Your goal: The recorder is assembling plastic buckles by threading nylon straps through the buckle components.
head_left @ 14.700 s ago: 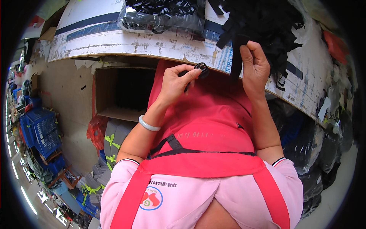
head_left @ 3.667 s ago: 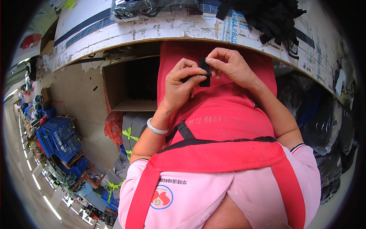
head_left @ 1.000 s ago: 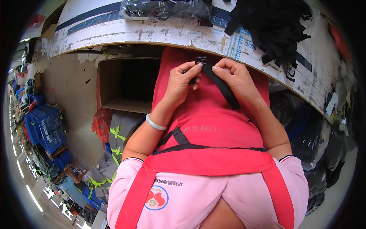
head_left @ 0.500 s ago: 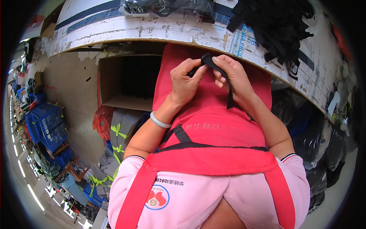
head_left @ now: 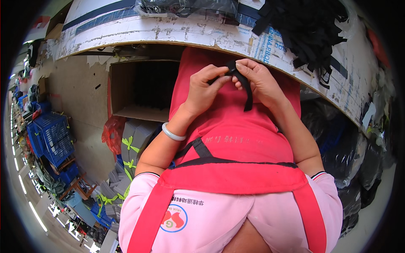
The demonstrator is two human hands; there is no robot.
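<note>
Over the red apron on my lap, both hands pinch one black strap. My left hand is closed on its left part, thumb and fingertips together. Close beside it, my right hand grips the strap between thumb and fingers near a bend or loop. A loose end hangs down below the right fingers. Whether a buckle or other small part sits between the fingertips, I cannot make out. At the back right of the table lies a heap of similar black straps.
The worn white table curves just beyond my hands, a plastic-wrapped dark bundle on it. Beneath stands an open cardboard box with dark contents. Grey bundles tied with green ribbon and blue crates are at left; black plastic bags at right.
The strap's top fold has shifted slightly right, and its hanging end has moved left and up. My left hand has turned a little; both hands keep their hold.
</note>
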